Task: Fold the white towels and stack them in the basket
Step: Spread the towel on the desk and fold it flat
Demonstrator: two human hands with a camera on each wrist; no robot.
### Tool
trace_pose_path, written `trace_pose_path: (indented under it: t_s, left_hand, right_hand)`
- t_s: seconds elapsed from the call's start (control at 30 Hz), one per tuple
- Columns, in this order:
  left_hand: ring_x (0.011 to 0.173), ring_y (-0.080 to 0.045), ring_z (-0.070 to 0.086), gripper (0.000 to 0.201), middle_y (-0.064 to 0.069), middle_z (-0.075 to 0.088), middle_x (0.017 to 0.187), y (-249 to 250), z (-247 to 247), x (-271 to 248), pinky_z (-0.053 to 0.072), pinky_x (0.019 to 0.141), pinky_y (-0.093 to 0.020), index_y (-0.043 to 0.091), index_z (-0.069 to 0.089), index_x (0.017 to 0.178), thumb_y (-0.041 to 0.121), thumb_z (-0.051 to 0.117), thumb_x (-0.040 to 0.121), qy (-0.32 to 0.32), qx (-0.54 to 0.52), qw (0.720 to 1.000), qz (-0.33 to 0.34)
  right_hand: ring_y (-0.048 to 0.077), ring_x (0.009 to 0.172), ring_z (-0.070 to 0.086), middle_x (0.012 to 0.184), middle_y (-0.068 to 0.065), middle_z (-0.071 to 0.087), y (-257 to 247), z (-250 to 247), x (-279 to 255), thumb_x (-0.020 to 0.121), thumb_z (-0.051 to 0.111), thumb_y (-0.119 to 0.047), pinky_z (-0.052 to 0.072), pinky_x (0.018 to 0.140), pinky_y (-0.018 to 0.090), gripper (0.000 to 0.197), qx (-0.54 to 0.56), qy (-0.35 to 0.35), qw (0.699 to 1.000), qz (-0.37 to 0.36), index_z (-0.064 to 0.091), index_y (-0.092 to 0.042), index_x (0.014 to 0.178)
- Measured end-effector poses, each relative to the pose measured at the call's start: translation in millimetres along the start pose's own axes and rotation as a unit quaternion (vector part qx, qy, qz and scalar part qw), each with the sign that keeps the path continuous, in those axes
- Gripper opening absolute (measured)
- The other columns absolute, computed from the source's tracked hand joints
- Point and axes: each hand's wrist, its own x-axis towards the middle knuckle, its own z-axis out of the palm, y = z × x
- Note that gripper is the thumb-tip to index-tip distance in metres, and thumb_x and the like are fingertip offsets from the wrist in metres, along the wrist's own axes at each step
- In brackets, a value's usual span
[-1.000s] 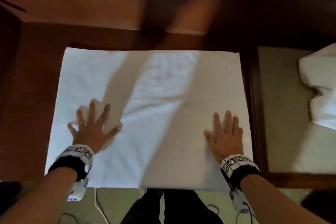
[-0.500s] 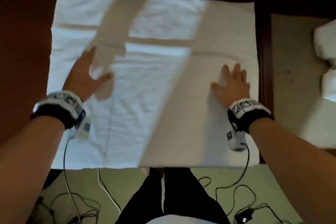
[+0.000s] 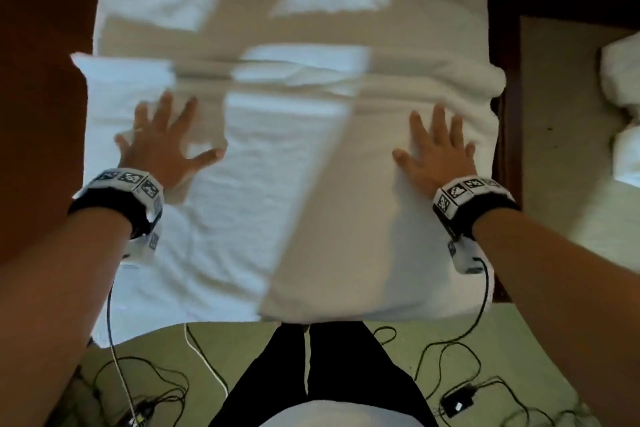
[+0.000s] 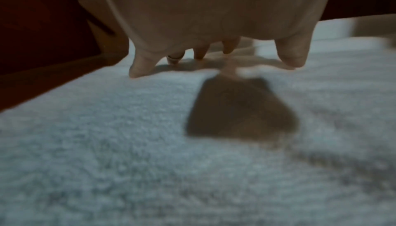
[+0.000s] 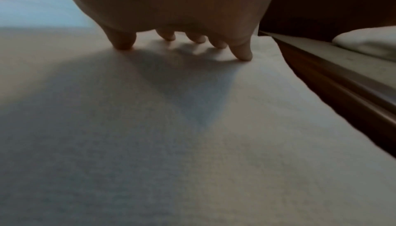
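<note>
A large white towel [image 3: 277, 184] lies spread over a dark wooden table [image 3: 41, 97], with a bunched ridge running across it just beyond my fingers. My left hand [image 3: 166, 142] lies flat on the towel's left part, fingers spread. My right hand [image 3: 436, 149] lies flat on the right part, fingers straight. In the left wrist view the fingertips [image 4: 139, 70] touch the towel [image 4: 150, 145]. In the right wrist view the fingertips [image 5: 242, 55] press on the towel [image 5: 193, 145] near its right edge. No basket is in view.
More white towels [image 3: 623, 104] lie at the far right on a pale surface beyond the table's raised wooden edge [image 3: 509, 114]. Cables and a black adapter [image 3: 457, 402] lie on the green floor by my legs.
Both hands have slid away from me across the towel, pushing its near layer forward into a bunched ridge ahead of the fingers. The head view has tilted further down.
</note>
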Motion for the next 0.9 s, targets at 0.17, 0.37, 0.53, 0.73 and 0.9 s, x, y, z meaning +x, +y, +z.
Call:
trace_pose_path:
  t_s: [0.17, 0.37, 0.53, 0.73, 0.9]
  left_hand:
    - [0.153, -0.027, -0.017, 0.098, 0.012, -0.031, 0.161, 6, 14, -54, 0.002, 0.115, -0.072, 0.060, -0.020, 0.147, 0.090, 0.035, 0.072, -0.040, 0.001, 0.999, -0.001]
    - [0.149, -0.039, -0.023, 0.091, 0.011, -0.047, 0.152, 5, 50, -90, 0.008, 0.107, -0.081, 0.061, -0.028, 0.142, 0.094, 0.023, 0.074, -0.067, 0.022, 0.997, -0.022]
    - [0.151, -0.036, -0.019, 0.094, 0.013, -0.037, 0.159, 4, 19, -27, 0.007, 0.108, -0.080, 0.062, -0.024, 0.143, 0.092, 0.031, 0.073, -0.029, 0.026, 0.999, -0.014]
    - [0.154, -0.030, 0.000, 0.092, 0.004, -0.013, 0.168, 8, 19, -51, 0.010, 0.118, -0.067, 0.046, 0.000, 0.157, 0.084, 0.032, 0.080, 0.031, 0.005, 0.999, 0.010]
    - [0.154, -0.030, -0.003, 0.080, 0.001, -0.017, 0.167, -18, 105, -153, 0.014, 0.114, -0.072, 0.043, -0.001, 0.158, 0.081, 0.009, 0.088, 0.013, 0.050, 0.996, 0.074]
  right_hand:
    - [0.034, 0.150, -0.017, 0.162, 0.001, -0.025, 0, 22, -50, 0.094, 0.029, -0.069, 0.010, 0.117, 0.065, 0.077, -0.003, -0.015, 1.000, 0.002, -0.007, -0.038, 0.155]
    - [0.039, 0.146, -0.025, 0.156, -0.004, -0.039, 10, 45, -89, 0.086, 0.012, -0.080, 0.007, 0.114, 0.070, 0.079, -0.022, -0.076, 0.997, 0.013, -0.020, -0.046, 0.150]
    - [0.038, 0.147, -0.022, 0.161, -0.002, -0.027, -1, 18, -25, 0.092, 0.027, -0.074, 0.002, 0.114, 0.070, 0.078, -0.007, -0.007, 1.000, 0.000, -0.010, -0.043, 0.153]
    - [0.029, 0.150, -0.017, 0.163, 0.004, -0.022, -4, 30, -60, 0.097, 0.028, -0.064, 0.002, 0.119, 0.062, 0.074, -0.013, 0.027, 1.000, -0.008, -0.001, -0.033, 0.157]
    - [0.023, 0.148, -0.026, 0.159, -0.003, -0.034, 29, 96, -170, 0.096, 0.015, -0.068, 0.005, 0.120, 0.060, 0.070, 0.000, -0.015, 1.000, -0.007, -0.015, -0.041, 0.153]
